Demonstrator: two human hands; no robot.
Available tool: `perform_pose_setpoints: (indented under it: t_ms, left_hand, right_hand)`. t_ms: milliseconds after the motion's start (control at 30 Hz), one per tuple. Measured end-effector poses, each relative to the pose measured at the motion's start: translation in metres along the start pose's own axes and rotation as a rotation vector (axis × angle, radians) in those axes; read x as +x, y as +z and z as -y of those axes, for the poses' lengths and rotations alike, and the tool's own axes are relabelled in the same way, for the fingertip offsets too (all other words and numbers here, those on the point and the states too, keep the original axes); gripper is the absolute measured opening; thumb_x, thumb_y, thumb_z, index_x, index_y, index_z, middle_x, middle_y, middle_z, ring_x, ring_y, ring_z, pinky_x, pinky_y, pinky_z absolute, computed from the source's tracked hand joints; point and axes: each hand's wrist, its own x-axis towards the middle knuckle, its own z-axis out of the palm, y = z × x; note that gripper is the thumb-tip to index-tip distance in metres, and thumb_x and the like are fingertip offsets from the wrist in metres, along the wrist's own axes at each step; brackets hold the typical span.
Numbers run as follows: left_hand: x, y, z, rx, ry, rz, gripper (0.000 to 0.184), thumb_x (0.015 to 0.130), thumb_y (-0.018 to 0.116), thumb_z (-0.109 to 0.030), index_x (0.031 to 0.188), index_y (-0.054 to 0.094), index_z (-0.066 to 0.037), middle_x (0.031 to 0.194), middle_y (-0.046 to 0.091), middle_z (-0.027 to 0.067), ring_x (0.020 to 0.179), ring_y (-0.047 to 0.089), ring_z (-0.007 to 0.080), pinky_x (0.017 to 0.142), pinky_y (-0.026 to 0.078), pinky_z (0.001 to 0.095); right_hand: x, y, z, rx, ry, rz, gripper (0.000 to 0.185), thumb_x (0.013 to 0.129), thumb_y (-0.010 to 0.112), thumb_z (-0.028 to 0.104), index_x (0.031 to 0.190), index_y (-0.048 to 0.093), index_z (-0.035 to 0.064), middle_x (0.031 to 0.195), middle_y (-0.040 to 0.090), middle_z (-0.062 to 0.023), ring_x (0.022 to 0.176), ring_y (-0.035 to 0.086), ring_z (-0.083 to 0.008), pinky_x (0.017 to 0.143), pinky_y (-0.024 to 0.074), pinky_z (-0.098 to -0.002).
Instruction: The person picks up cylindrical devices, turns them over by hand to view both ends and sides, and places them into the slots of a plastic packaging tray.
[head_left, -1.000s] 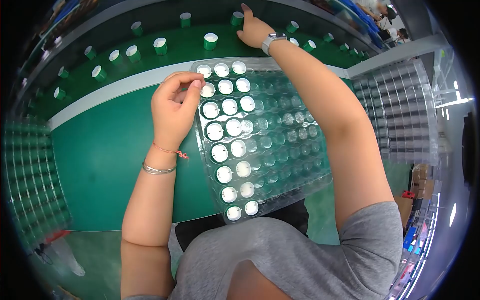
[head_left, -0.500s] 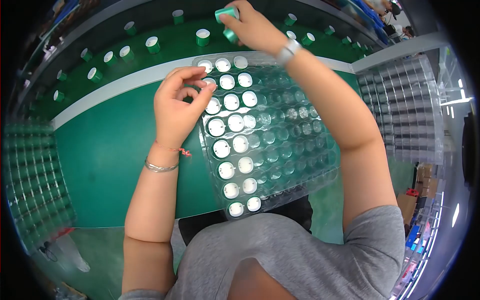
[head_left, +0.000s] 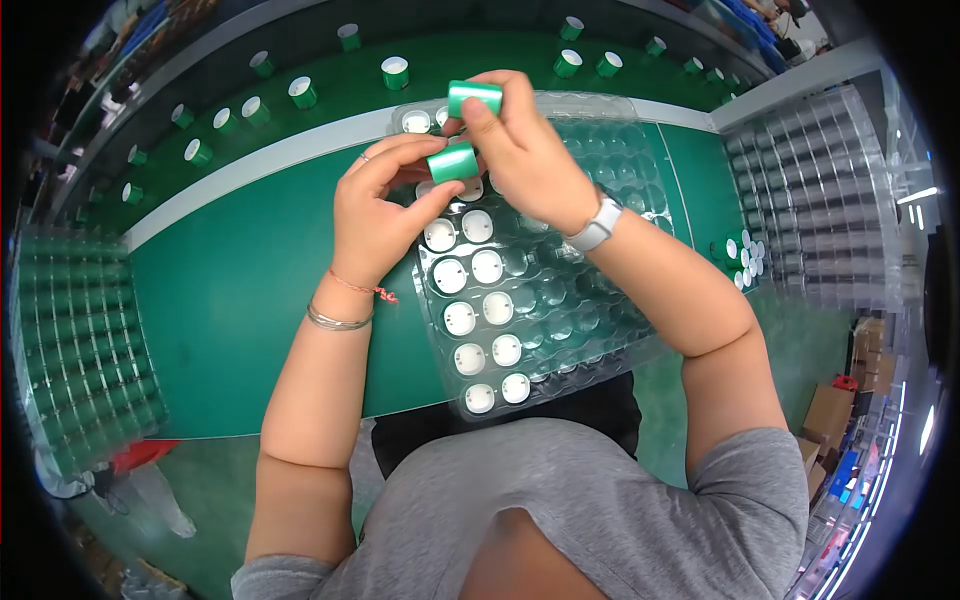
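Over the upper left part of a clear plastic tray (head_left: 585,290), my left hand (head_left: 385,205) pinches a green cylinder (head_left: 453,161) between thumb and fingers. Just above and right of it, my right hand (head_left: 525,150) grips another green cylinder (head_left: 474,98). Both cylinders lie on their sides in the air, close together. White-topped pieces (head_left: 450,275) fill two columns of round pockets along the tray's left side, with some at the top hidden behind my hands. The pockets farther right hold no white-topped pieces.
Green cups with white tops (head_left: 395,72) stand scattered along a green strip (head_left: 350,95) beyond a pale rail (head_left: 290,150). Gridded clear trays stand at the left (head_left: 85,340) and right (head_left: 820,200). More white-topped pieces (head_left: 745,262) cluster near the right edge.
My right hand has come back from the far strip to my left hand, bringing green cylinders. My left hand, earlier over the tray's left edge, now grips one of them.
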Motion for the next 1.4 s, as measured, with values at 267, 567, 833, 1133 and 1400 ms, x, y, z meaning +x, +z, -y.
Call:
perform_pose_setpoints:
  t_ms: [267, 567, 833, 1133, 1400]
  left_hand:
    - [0.005, -0.001, 0.000, -0.027, -0.092, -0.033, 0.039, 0.076, 0.078, 0.001, 0.114, 0.067, 0.000, 0.120, 0.059, 0.0110, 0.098, 0.066, 0.0180, 0.083, 0.059, 0.0277]
    - [0.010, 0.005, 0.005, -0.071, -0.101, -0.025, 0.041, 0.077, 0.074, 0.007, 0.116, 0.064, 0.003, 0.122, 0.056, 0.0120, 0.103, 0.063, 0.0203, 0.087, 0.059, 0.0306]
    - [0.011, 0.011, 0.007, -0.097, -0.026, -0.035, 0.041, 0.076, 0.074, 0.010, 0.115, 0.064, 0.004, 0.119, 0.055, 0.0116, 0.105, 0.062, 0.0213, 0.089, 0.059, 0.0320]
    - [0.011, 0.007, 0.007, -0.056, -0.032, -0.024, 0.041, 0.076, 0.076, 0.007, 0.114, 0.064, 0.004, 0.120, 0.055, 0.0120, 0.106, 0.062, 0.0214, 0.089, 0.058, 0.0317]
    - [0.010, 0.008, 0.007, -0.058, -0.039, -0.018, 0.041, 0.076, 0.077, 0.005, 0.114, 0.064, 0.004, 0.120, 0.055, 0.0122, 0.106, 0.062, 0.0211, 0.090, 0.058, 0.0316]
  right_hand:
    - [-0.011, -0.028, -0.003, 0.305, 0.011, -0.059, 0.036, 0.094, 0.062, 0.008, 0.125, 0.049, -0.0011, 0.107, 0.058, -0.0068, 0.089, 0.062, -0.0136, 0.080, 0.0524, -0.0277]
    - [-0.011, -0.038, -0.018, 0.422, 0.085, 0.186, 0.041, 0.089, 0.063, -0.002, 0.128, 0.050, -0.0014, 0.113, 0.061, -0.0114, 0.095, 0.066, -0.0173, 0.080, 0.0537, -0.0275]
    - [-0.011, -0.043, -0.017, 0.400, 0.073, 0.182, 0.042, 0.089, 0.062, -0.004, 0.129, 0.049, -0.0013, 0.116, 0.060, -0.0127, 0.099, 0.066, -0.0185, 0.081, 0.0540, -0.0272]
    - [-0.011, -0.044, -0.020, 0.369, 0.076, 0.206, 0.038, 0.088, 0.066, -0.001, 0.122, 0.051, -0.0024, 0.109, 0.063, -0.0093, 0.100, 0.064, -0.0154, 0.080, 0.0530, -0.0249]
    - [-0.012, -0.045, -0.019, 0.312, 0.076, 0.175, 0.042, 0.089, 0.064, 0.000, 0.128, 0.049, -0.0012, 0.114, 0.060, -0.0111, 0.098, 0.065, -0.0161, 0.079, 0.0521, -0.0261]
